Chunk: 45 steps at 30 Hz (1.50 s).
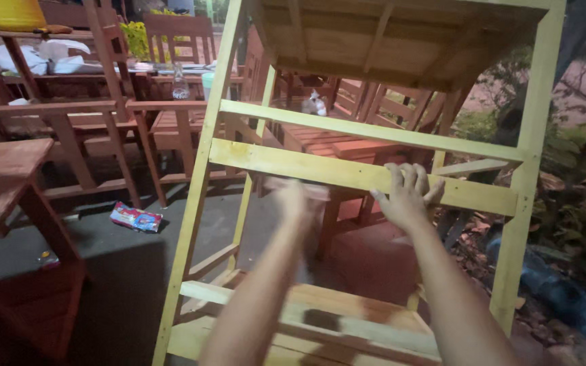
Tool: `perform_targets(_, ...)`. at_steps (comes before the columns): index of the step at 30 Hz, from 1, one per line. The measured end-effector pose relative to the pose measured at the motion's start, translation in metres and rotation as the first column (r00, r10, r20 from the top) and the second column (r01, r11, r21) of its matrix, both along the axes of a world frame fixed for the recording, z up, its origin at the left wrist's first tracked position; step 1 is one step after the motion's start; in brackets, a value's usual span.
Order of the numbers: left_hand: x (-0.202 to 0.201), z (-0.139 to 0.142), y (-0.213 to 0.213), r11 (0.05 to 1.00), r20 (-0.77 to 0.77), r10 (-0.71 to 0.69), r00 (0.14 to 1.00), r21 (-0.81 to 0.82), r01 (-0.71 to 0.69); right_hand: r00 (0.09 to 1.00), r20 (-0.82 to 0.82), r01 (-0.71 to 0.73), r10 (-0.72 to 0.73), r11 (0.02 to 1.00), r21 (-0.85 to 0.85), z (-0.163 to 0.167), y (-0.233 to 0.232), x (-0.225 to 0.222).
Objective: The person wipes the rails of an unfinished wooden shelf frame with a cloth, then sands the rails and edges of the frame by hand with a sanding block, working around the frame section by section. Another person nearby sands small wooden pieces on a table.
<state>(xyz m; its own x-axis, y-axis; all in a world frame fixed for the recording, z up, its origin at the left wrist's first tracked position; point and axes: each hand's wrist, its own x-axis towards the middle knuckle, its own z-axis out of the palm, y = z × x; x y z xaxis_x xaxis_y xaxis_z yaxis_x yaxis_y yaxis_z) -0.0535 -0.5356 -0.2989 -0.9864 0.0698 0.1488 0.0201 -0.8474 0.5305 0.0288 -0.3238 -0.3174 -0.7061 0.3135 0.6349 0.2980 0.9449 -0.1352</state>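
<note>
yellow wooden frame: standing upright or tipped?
Tipped. The yellow wooden frame has posts that slant against the upright chairs behind. The right hand rests on its crossbar; the left hand is blurred.

Both hands at the frame's point(347, 173) crossbar — left hand point(293, 200) beside right hand point(405, 196).
</note>
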Motion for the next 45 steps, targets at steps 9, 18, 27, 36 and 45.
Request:
perform_targets(9,-0.030,0.022,-0.092,0.980,-0.034,0.199,0.979,-0.015,-0.199,0.987,-0.049,-0.158,0.155,0.986,-0.045,0.003,0.011,0.004)
perform_targets(18,0.046,-0.008,0.084,0.986,-0.029,0.078,0.997,-0.145,-0.081,0.987,-0.063,-0.150,0.146,0.987,-0.063,0.007,0.010,0.008)
perform_targets(27,0.005,0.011,-0.033,0.963,-0.037,0.161,0.986,-0.213,-0.165,0.995,0.086,0.037,-0.042,0.997,0.067,-0.009,0.091,0.088)
perform_targets(36,0.111,-0.011,0.178,0.974,0.031,-0.182,0.983,-0.133,0.185,0.991,0.134,-0.004,0.002,1.000,0.017,-0.009,0.131,0.101)
perform_targets(45,0.034,0.012,0.013,0.992,-0.098,0.081,0.992,-0.083,-0.090,0.993,0.116,-0.030,0.019,0.995,0.094,0.002,0.121,0.107)
